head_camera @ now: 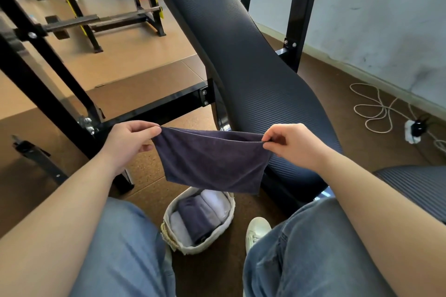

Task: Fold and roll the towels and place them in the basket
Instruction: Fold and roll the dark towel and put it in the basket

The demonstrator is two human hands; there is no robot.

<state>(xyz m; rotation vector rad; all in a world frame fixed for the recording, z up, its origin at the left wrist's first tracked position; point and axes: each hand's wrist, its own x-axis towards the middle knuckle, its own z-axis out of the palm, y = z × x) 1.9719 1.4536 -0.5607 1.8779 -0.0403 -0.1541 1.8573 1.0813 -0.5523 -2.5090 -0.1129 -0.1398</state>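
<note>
Head view: person seated, both forearms reaching forward, knees in blue jeans (120,248) at the bottom of the frame. Left hand (128,138) pinches the upper left corner of a dark navy towel (212,161) between thumb and fingers. Right hand (287,142) pinches the upper right corner the same way. Towel hangs in the air between the two hands, top edge stretched nearly taut, looks doubled over (two layers visible along the top edge), lower edge hanging loose just above the basket.

Basket (230,220) is white, woven, on the brown floor between the person's feet, directly below the towel. Inside it, rolled towels packed side by side: a white roll (179,228) at left, a dark navy roll (196,219) in the middle, a grey roll (210,211) next to that, another white one (217,201) at right, partly hidden by the hanging towel.

White sneaker (255,230) just right of the basket. Black padded bench (236,55) runs from behind the towel up through the frame, on a black steel frame (154,106). Coiled white cord (371,108) and a power strip (412,131) on the floor at right, near the wall. Barbell rack (108,12) far upper left.
</note>
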